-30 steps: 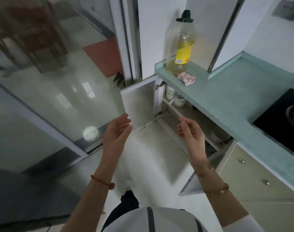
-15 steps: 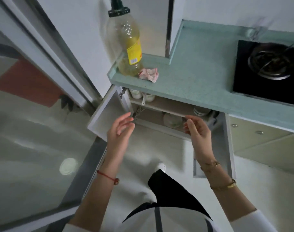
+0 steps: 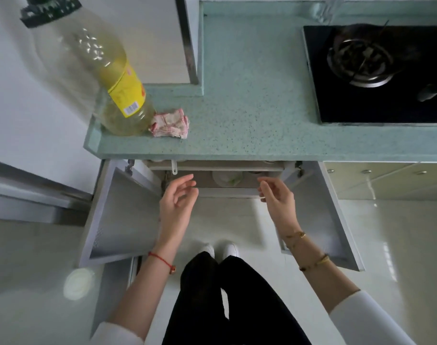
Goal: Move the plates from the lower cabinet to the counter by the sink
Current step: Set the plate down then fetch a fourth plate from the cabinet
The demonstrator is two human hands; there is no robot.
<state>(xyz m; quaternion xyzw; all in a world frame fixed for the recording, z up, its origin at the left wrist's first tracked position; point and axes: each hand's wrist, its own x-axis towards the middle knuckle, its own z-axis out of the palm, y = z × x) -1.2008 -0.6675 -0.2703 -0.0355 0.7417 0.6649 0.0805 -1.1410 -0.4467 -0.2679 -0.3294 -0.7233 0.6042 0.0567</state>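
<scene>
The lower cabinet (image 3: 227,185) stands open under the green counter (image 3: 249,100), both doors swung out. White dishes (image 3: 226,178) show on its lower shelf, mostly hidden by the counter edge and the upper shelf. My left hand (image 3: 177,205) hovers in front of the cabinet's left side, fingers apart, holding nothing. My right hand (image 3: 277,197) hovers at the right side, fingers loosely curled and empty. Neither hand touches the dishes.
A big oil bottle (image 3: 107,78) and a crumpled pink cloth (image 3: 170,123) sit on the counter's left end. A black gas hob (image 3: 376,70) is at the right. The left door (image 3: 122,215) and the right door (image 3: 322,215) flank my arms. My feet stand on pale floor tiles.
My view has swung to face the cabinet straight on and from above. Both hands have spread a little wider apart in front of the open shelves.
</scene>
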